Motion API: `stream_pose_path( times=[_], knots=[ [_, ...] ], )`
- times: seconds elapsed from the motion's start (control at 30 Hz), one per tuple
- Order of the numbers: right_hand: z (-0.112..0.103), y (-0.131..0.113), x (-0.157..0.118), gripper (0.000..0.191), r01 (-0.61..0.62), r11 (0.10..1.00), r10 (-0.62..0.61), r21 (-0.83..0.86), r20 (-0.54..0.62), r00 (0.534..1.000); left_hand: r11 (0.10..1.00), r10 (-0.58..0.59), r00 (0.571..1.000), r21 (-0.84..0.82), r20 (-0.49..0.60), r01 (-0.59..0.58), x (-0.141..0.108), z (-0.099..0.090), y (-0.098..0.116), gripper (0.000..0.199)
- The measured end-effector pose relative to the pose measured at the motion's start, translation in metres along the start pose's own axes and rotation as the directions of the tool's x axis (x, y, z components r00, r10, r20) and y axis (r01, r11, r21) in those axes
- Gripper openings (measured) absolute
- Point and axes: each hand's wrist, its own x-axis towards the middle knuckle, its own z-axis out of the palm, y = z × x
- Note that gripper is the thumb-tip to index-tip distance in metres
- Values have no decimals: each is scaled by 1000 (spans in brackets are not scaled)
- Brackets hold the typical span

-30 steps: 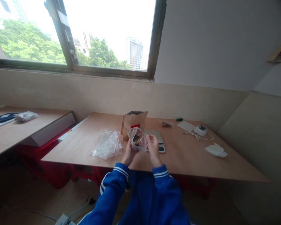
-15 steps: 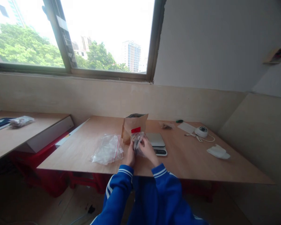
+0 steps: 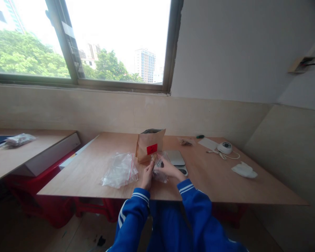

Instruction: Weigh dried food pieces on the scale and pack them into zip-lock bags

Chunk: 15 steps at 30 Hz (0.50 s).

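Between my hands is a clear plastic bag (image 3: 160, 176) with something inside that I cannot make out. My left hand (image 3: 147, 175) is closed on its left side, thumb up. My right hand (image 3: 169, 168) pinches the bag from the right, near its top. Just behind stands an open brown paper bag (image 3: 147, 141) with a red label (image 3: 152, 149). A kitchen scale (image 3: 176, 158) lies partly behind my right hand. To the left of my left hand is a pile of clear zip bags (image 3: 119, 171).
On the table (image 3: 212, 185) to the right are a small filled bag (image 3: 187, 142), a white paper (image 3: 208, 144), a white dome camera (image 3: 225, 147) with a cable, and a crumpled white tissue (image 3: 244, 170). Another table (image 3: 49, 138) at left carries a plastic packet (image 3: 20, 139). Red stools (image 3: 42, 196) stand below.
The plastic bag has tilted and sunk slightly, uncovering more of the red label. My right hand has shifted a little to the right and its wrist has turned. The view has moved slightly.
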Motion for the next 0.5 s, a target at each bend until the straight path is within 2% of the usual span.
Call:
stream_pose_path(
  times=[0.1, 0.2, 0.3, 0.4, 0.5],
  knots=[
    [-1, -2, 3, 57, -27, 1000, 27, 8, 3, 1000, 1000, -4, 1000, 11, -20, 4, 2, -2, -2, 55],
    [0, -6, 2, 44, -13, 998, 12, -62, -20, 1000, 1000, -10, 998, 4, -69, 11, 4, -3, -3, 55],
    [0, -11, -5, 36, -12, 992, -1, -124, -108, 994, 999, -7, 996, -51, -94, 2, 5, -2, -2, 53],
    [-3, -15, -16, 34, -16, 991, -13, -135, -211, 977, 992, 3, 999, -124, -49, -9, 4, 1, 1, 52],
    [-12, -24, -23, 36, 49, 993, -79, -108, -288, 954, 986, 4, 1000, -165, -27, -8, 4, 3, 2, 51]
  ],
)
